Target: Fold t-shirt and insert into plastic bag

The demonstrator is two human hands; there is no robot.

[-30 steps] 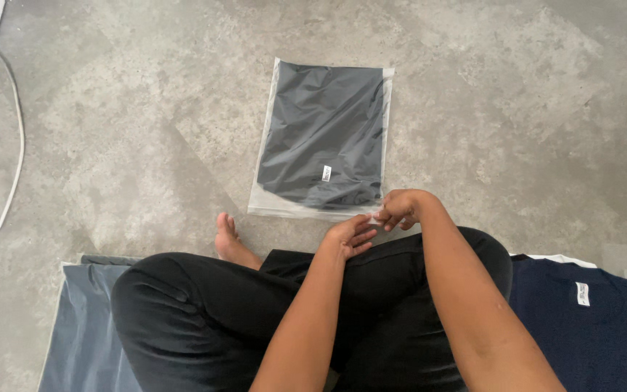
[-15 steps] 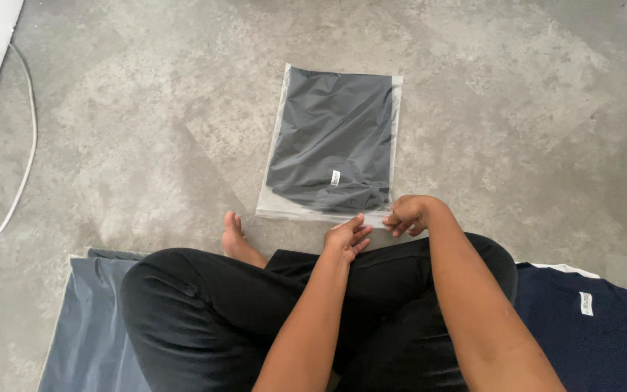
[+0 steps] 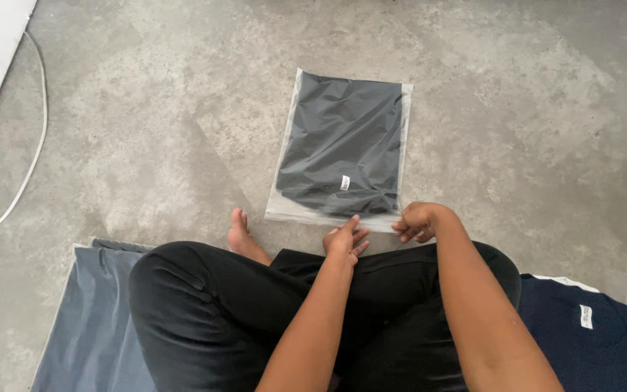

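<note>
You sit cross-legged on the concrete floor (image 3: 146,131), and the clear bag (image 3: 342,149) with a dark folded garment inside lies flat just in front of your knees. Your right hand (image 3: 419,221) pinches the bag's near edge at its right corner — grip pressed together on the plastic. Your left hand (image 3: 344,238) rests at that same edge, fingers loosely extended, touching rather than gripping. A grey bag (image 3: 88,319) lies by your left leg, a navy shirt (image 3: 589,334) by your right — a white cable (image 3: 27,167) curves at far left.
</note>
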